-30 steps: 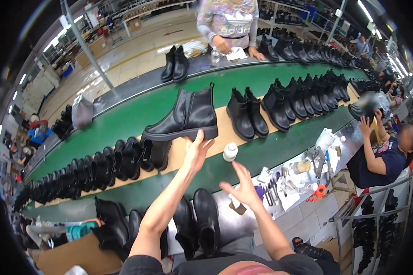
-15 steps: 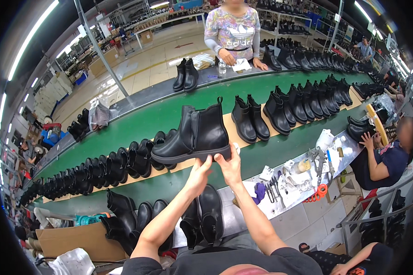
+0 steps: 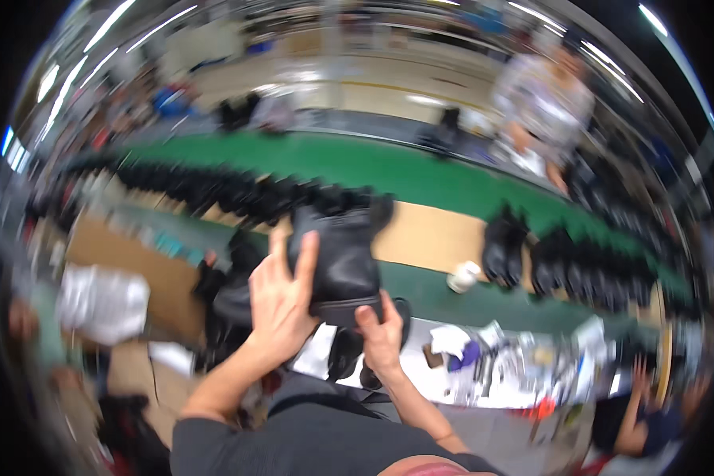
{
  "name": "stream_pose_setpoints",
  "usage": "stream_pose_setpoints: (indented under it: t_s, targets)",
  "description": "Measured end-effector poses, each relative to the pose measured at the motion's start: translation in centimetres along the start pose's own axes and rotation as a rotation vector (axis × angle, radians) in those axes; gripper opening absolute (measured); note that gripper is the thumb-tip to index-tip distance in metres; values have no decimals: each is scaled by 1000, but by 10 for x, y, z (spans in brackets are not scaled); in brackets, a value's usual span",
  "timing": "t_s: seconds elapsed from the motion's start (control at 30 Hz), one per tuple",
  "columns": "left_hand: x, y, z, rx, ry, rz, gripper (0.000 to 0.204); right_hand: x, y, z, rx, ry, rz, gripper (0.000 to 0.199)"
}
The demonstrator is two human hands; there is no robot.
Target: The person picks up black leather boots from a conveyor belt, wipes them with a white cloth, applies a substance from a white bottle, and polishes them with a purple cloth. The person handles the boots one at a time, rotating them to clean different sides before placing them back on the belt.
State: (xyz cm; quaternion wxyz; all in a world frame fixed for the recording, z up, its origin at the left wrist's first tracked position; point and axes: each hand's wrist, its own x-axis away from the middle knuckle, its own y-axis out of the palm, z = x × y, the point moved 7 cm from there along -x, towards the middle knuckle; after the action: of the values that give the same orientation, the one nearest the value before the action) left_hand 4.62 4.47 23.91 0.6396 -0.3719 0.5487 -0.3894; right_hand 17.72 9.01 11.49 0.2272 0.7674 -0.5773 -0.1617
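Note:
Above the near edge of the workbench I hold a black ankle boot (image 3: 343, 262), its sole edge low and one end turned toward me. Blur hides whether that end is the toe or the heel. My left hand (image 3: 284, 297) grips the boot's left side, fingers pointing up along the leather. At the lower right, my right hand (image 3: 381, 337) holds the sole edge between thumb and fingers. Other black boots stand on the bench beneath, partly covered by my hands. More dark boots (image 3: 234, 297) lie left of my left hand.
A long row of black boots (image 3: 206, 186) lines the green conveyor (image 3: 412, 170). More boots (image 3: 506, 246) stand on its right. A white container (image 3: 463, 276) sits near tools on the bench (image 3: 420, 381). Cardboard (image 3: 135, 274) is at left. A person (image 3: 543, 103) stands opposite; another sits right.
My view has swung left. The boot has turned from a side view to end-on. My left hand has moved from under the sole up to its side; the right stays at the sole.

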Motion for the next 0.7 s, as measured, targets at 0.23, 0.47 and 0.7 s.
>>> stream_pose_setpoints:
  t_s: [0.23,0.47,0.7]
  targets:
    - [75,-65,-65,-110,-142,116,106,42,81,43,29,-19,-386,78]
    - [121,-128,-87,-8,-325,141,103,63,135,45,89,24,-811,107]
    - [161,-128,-110,263,-363,53,125,20,130,18,633,-444,-667,87]
